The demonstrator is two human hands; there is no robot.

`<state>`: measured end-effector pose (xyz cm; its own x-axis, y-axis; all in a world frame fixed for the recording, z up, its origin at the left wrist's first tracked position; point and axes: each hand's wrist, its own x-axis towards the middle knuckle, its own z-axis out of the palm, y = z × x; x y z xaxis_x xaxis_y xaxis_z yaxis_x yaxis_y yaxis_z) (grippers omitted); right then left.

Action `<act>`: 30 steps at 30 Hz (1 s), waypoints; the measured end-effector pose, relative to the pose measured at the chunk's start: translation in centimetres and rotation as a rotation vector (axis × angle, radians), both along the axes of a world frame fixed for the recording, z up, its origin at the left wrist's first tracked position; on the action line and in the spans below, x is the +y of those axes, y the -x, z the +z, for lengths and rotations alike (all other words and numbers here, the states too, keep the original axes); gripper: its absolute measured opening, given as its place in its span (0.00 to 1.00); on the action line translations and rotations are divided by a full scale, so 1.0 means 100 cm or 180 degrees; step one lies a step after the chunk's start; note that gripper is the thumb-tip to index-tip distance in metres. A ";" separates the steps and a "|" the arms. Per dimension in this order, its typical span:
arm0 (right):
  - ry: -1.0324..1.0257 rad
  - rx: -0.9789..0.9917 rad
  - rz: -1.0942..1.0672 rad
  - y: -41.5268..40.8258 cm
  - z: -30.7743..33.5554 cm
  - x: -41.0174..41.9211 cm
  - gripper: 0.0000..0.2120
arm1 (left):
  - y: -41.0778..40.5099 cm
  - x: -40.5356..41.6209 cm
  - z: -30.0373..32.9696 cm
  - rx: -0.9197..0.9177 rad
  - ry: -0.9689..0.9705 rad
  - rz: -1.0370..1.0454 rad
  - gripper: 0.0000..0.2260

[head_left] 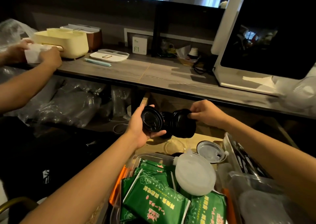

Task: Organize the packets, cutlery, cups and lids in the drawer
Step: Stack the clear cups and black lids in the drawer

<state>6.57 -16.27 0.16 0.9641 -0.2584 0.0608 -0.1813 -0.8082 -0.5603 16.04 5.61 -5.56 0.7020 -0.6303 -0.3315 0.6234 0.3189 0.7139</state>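
Packets [153,194]: green, printed, heaped in a clear tray [153,156] nearest to me, at the front of the drawer [203,138].
White lid [195,174]: a frosted dome resting on the packets, toward their right.
Clear lid [211,151]: flat, with a dark sip hole, lying just behind the white lid on the drawer floor.
Cutlery [246,157]: dark pieces in a clear bin along the drawer's right side; I cannot make out single pieces.
Cups [256,198]: clear plastic, at the drawer's front right, blurred.
My left hand [145,123]: raised above the back of the drawer, palm up, fingers curled round one black lid [151,119], which sits tilted in the palm.
My right hand [205,111]: also above the back of the drawer, to the right of the left hand, pinching the top rim of a black lid stack [183,123] that hangs from the fingertips.
Gap: the stack and the single lid are close together; I cannot tell if they touch.
Counter [153,71]: grey wood, behind and above the drawer.
Other person's hands [39,52]: at the counter's far left, holding white paper [34,54] beside a cream box [65,41].
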 end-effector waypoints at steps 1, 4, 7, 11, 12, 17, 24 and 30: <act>-0.0208 -0.0081 -0.0117 0.004 0.004 0.000 0.02 | 0.002 0.000 0.001 -0.0040 -0.0002 -0.0013 0.20; -0.0694 -0.0365 -0.0409 0.016 0.015 0.005 0.04 | 0.007 -0.001 0.006 -0.0167 0.0027 -0.0113 0.20; -0.1166 -0.0603 -0.0534 0.022 0.022 0.015 0.05 | 0.013 -0.003 0.010 -0.0317 -0.0010 -0.0231 0.19; -0.1379 -0.0670 -0.0759 0.021 0.017 0.031 0.05 | 0.017 -0.009 0.012 -0.0467 -0.0047 -0.0387 0.22; -0.1310 -0.0620 -0.0829 0.018 0.012 0.034 0.05 | 0.018 -0.011 0.013 -0.0483 -0.0048 -0.0449 0.23; -0.1239 -0.0492 -0.1112 -0.001 -0.010 0.041 0.06 | 0.028 -0.029 0.027 -0.0686 -0.0167 -0.0731 0.25; -0.1574 -0.0575 -0.1388 -0.019 -0.012 0.038 0.07 | 0.012 -0.056 0.032 -0.0516 0.0059 -0.0654 0.16; -0.1791 -0.0403 -0.1102 -0.022 -0.027 0.033 0.09 | 0.004 -0.072 0.015 -0.0736 -0.0642 -0.0385 0.08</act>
